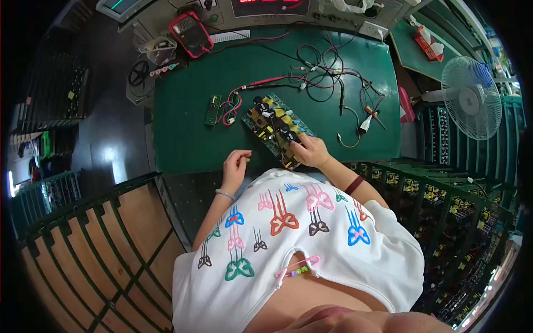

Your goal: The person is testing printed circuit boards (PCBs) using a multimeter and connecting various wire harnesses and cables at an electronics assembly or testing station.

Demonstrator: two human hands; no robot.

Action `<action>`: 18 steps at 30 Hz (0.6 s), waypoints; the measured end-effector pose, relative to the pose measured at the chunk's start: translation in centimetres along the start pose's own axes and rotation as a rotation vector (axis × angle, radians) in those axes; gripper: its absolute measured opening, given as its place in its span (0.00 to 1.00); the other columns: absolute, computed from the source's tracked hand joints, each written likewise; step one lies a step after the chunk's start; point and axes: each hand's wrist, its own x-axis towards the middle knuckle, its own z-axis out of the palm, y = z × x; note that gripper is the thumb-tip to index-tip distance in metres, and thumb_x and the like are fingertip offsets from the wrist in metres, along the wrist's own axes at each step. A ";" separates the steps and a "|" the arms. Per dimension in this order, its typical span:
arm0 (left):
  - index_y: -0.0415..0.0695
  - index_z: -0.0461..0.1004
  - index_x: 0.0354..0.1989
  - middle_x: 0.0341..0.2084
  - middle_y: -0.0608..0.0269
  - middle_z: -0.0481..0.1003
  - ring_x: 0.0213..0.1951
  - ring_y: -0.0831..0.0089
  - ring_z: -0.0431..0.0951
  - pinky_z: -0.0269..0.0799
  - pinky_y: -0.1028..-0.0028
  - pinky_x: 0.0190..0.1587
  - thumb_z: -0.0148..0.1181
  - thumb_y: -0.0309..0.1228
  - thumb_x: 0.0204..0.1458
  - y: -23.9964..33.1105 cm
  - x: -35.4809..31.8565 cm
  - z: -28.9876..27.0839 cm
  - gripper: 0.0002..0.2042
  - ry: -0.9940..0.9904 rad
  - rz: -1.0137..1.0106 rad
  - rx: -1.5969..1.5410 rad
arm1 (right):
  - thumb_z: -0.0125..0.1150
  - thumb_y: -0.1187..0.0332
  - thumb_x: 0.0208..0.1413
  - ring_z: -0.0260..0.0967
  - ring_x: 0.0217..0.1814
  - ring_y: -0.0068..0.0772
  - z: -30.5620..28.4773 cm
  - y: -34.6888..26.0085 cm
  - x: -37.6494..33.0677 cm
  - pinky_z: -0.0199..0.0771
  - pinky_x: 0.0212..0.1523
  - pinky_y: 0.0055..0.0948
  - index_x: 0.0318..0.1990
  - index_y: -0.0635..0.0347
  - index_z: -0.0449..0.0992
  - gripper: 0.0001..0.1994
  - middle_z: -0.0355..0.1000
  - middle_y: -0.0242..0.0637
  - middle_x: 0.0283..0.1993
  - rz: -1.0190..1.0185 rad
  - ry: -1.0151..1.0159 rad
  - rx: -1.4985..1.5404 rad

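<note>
A large green circuit board (275, 126) with black capacitors and yellow parts lies tilted on the green workbench (183, 122). My right hand (312, 152) grips its near corner at the bench's front edge. My left hand (236, 165) hovers just left of it, fingers loosely curled, holding nothing that I can see. A small narrow green board (212, 110) lies to the left of the big one, joined by red and black wires (232, 105).
A red multimeter (190, 33) sits at the bench's back left. Tangled test leads (333, 83) spread across the back right. A white fan (471, 97) stands right. Racks of boards (444, 205) fill the right side; empty wooden slotted racks (94, 244) lie lower left.
</note>
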 end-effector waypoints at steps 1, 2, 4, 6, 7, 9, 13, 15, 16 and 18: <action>0.39 0.76 0.48 0.43 0.56 0.77 0.41 0.65 0.81 0.77 0.72 0.45 0.50 0.19 0.60 1.4 0.1 0.4 0.11 -0.030 0.036 0.013 | 0.65 0.63 0.45 0.73 0.30 0.41 0.4 -0.7 -0.5 0.74 0.27 0.36 0.45 0.51 0.74 0.17 0.67 0.40 0.40 0.027 -0.012 0.023; 0.38 0.76 0.48 0.42 0.57 0.76 0.39 0.67 0.81 0.77 0.74 0.43 0.51 0.18 0.59 2.3 0.2 0.8 0.11 -0.061 0.072 0.027 | 0.64 0.65 0.46 0.73 0.31 0.41 0.6 -1.3 -1.0 0.74 0.28 0.36 0.43 0.51 0.73 0.15 0.67 0.40 0.40 0.054 -0.022 0.045; 0.37 0.76 0.47 0.42 0.56 0.76 0.38 0.67 0.81 0.77 0.73 0.42 0.52 0.18 0.58 2.6 2.9 1.9 0.11 -0.073 0.124 0.110 | 0.62 0.67 0.48 0.73 0.32 0.42 1.3 0.2 -1.1 0.74 0.28 0.37 0.44 0.51 0.73 0.14 0.67 0.40 0.41 0.115 -0.066 0.041; 0.37 0.76 0.44 0.40 0.55 0.76 0.35 0.67 0.81 0.77 0.72 0.39 0.54 0.19 0.57 2.6 3.7 2.5 0.09 -0.056 0.178 0.252 | 0.59 0.69 0.51 0.74 0.35 0.44 1.1 -0.3 -1.7 0.75 0.30 0.39 0.45 0.50 0.73 0.12 0.68 0.42 0.43 0.213 -0.150 0.077; 0.37 0.76 0.44 0.40 0.55 0.76 0.35 0.67 0.81 0.77 0.72 0.39 0.54 0.19 0.57 2.4 4.2 2.5 0.09 -0.066 0.173 0.257 | 0.59 0.69 0.51 0.74 0.35 0.44 1.2 -0.2 -2.0 0.75 0.30 0.39 0.45 0.50 0.73 0.12 0.68 0.42 0.43 0.224 -0.149 0.083; 0.37 0.75 0.43 0.38 0.55 0.77 0.34 0.68 0.81 0.77 0.71 0.38 0.55 0.19 0.56 1.6 5.1 2.9 0.08 -0.125 -0.018 0.436 | 0.59 0.70 0.50 0.74 0.40 0.46 1.3 0.5 -2.6 0.76 0.32 0.40 0.44 0.49 0.72 0.12 0.68 0.42 0.44 0.229 -0.183 0.118; 0.37 0.73 0.47 0.39 0.56 0.79 0.37 0.71 0.82 0.77 0.74 0.38 0.56 0.24 0.60 1.7 6.3 5.6 0.09 -0.315 -0.314 -0.114 | 0.63 0.69 0.45 0.75 0.42 0.45 0.1 3.0 -2.0 0.77 0.38 0.40 0.41 0.48 0.74 0.13 0.70 0.40 0.47 0.250 -0.076 0.026; 0.37 0.71 0.52 0.41 0.57 0.78 0.38 0.72 0.82 0.77 0.75 0.40 0.56 0.26 0.61 1.9 6.2 7.5 0.12 -0.352 -0.314 -0.229 | 0.63 0.68 0.45 0.75 0.42 0.45 -0.4 2.8 -2.0 0.77 0.38 0.40 0.41 0.47 0.74 0.13 0.71 0.40 0.47 0.239 -0.101 0.013; 0.37 0.70 0.53 0.39 0.58 0.78 0.36 0.72 0.81 0.77 0.75 0.39 0.57 0.27 0.61 2.3 6.2 8.7 0.14 -0.313 -0.348 -0.314 | 0.63 0.68 0.45 0.75 0.42 0.44 -0.6 2.7 -1.9 0.77 0.39 0.40 0.40 0.47 0.75 0.12 0.72 0.40 0.46 0.223 -0.124 -0.003; 0.37 0.66 0.58 0.39 0.56 0.78 0.33 0.70 0.81 0.75 0.74 0.37 0.59 0.29 0.59 2.2 6.0 10.5 0.20 -0.298 -0.289 -0.308 | 0.62 0.67 0.47 0.76 0.36 0.42 0.2 0.8 -2.2 0.77 0.32 0.39 0.41 0.46 0.76 0.11 0.73 0.39 0.41 0.277 -0.130 0.049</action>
